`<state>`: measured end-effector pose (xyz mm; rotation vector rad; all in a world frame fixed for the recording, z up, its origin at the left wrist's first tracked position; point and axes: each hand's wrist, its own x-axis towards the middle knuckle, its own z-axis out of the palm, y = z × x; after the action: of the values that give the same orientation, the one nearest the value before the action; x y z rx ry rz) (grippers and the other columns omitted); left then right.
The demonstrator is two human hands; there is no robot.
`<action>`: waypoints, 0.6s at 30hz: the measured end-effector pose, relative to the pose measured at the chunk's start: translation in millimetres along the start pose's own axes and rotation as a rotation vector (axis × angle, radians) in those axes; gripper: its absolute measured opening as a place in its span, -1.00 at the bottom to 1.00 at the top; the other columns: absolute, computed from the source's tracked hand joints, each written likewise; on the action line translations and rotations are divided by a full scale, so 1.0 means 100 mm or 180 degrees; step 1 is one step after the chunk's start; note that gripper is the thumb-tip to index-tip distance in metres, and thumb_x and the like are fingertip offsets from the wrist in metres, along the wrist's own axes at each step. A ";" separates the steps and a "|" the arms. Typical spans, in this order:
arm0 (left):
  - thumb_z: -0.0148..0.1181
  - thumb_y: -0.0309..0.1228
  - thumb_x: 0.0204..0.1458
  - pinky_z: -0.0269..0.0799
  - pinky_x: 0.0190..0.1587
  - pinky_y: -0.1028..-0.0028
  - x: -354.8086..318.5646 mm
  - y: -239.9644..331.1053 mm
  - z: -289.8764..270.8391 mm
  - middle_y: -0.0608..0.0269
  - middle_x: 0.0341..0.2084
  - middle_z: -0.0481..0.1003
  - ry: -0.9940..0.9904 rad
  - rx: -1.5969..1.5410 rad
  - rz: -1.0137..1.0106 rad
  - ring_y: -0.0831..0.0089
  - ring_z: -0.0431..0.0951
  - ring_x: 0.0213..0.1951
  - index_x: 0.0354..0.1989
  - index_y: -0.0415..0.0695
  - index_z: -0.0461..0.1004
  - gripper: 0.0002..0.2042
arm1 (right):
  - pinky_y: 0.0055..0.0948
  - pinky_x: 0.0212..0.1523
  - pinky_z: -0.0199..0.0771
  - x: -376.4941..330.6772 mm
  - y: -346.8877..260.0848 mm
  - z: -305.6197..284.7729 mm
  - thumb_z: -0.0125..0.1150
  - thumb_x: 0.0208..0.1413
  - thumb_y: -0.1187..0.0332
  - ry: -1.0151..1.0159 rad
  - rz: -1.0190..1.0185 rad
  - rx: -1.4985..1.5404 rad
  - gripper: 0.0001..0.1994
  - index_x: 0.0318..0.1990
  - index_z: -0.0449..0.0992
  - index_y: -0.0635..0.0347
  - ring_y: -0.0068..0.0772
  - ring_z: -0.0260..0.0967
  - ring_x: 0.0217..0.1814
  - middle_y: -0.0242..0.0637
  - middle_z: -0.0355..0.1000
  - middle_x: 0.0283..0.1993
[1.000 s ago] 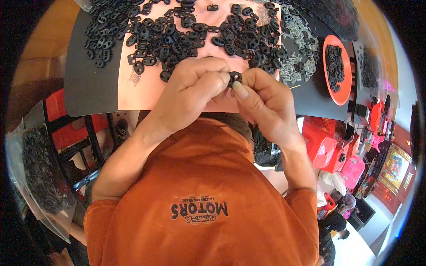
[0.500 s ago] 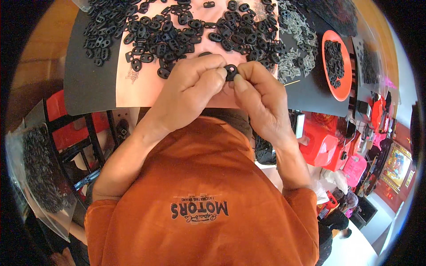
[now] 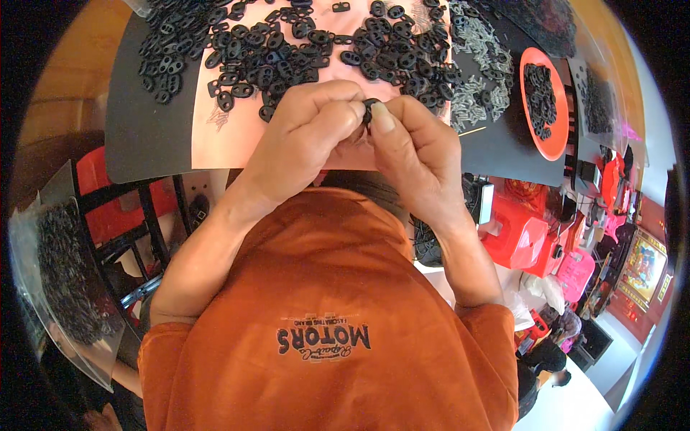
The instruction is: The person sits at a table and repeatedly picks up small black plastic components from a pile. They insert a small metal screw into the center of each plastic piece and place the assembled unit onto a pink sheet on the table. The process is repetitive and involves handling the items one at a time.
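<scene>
1. Small black oval plastic piece (image 3: 369,110): pinched between the fingertips of both my hands, just above the near edge of the work surface. Most of it is hidden by my fingers; I cannot tell its exact shape.
2. My left hand (image 3: 305,136): fingers curled tight, thumb and forefinger closed on the left side of the piece.
3. My right hand (image 3: 413,147): thumb pressed flat against the piece from the right, remaining fingers folded behind it. Both grips look fully closed, with no gap showing.
4. Handling note, as I judge it: keep the piece square between the two thumbs, press evenly, and hold it low over the mat so it lands there if it slips.
5. Pale pink rectangular mat (image 3: 215,136): directly beyond and under my fingertips.
6. Heap of loose black oval two-holed plastic pieces (image 3: 287,43): just beyond my fingers, spread across the far half of the mat.
7. Pile of small grey-white pieces (image 3: 481,79): beyond my right fingers, to the right.
8. Round orange tray (image 3: 557,144) holding more black pieces: farther right, well apart from my fingers.
9. Clear plastic bag of black parts (image 3: 61,280): far left, near my left elbow.
</scene>
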<state>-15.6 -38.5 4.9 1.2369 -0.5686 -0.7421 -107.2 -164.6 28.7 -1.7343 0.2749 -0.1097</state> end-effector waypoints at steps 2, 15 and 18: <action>-0.13 -0.45 0.03 0.08 -0.55 0.58 0.00 0.03 -0.02 0.48 -0.71 0.22 -0.0051 0.0001 -0.0096 0.72 0.15 -0.60 -0.62 -0.21 0.29 -0.79 | -0.56 -0.54 0.14 -0.01 0.00 -0.01 -0.01 0.21 0.33 -0.0013 -0.0002 0.0037 -0.75 -0.44 0.35 0.33 -0.66 0.09 -0.51 -0.42 0.19 -0.58; -0.12 -0.27 0.06 -0.12 -0.69 0.66 0.07 0.09 -0.17 0.38 -0.76 0.25 -0.0065 -0.0798 -0.0732 0.73 0.04 -0.74 -0.67 -0.13 0.28 -0.70 | -0.73 -0.63 -0.03 -0.09 -0.03 -0.05 -0.01 0.18 0.40 -0.0034 0.0001 0.0501 -0.85 -0.40 0.40 0.25 -0.82 0.00 -0.62 -0.55 0.19 -0.58; -0.16 -0.26 0.08 -0.10 -0.76 0.68 0.11 0.13 -0.23 0.40 -0.78 0.17 -0.0246 -0.1271 -0.0984 0.70 0.02 -0.78 -0.65 -0.07 0.20 -0.72 | -0.74 -0.64 -0.06 -0.09 -0.03 -0.04 -0.01 0.18 0.40 -0.0001 -0.0001 0.0732 -0.85 -0.42 0.39 0.23 -0.82 -0.02 -0.63 -0.57 0.17 -0.60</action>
<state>11.4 -30.5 11.7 0.9335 -0.2723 -1.1084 -116.2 -165.9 33.4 -1.5061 0.2518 -0.1360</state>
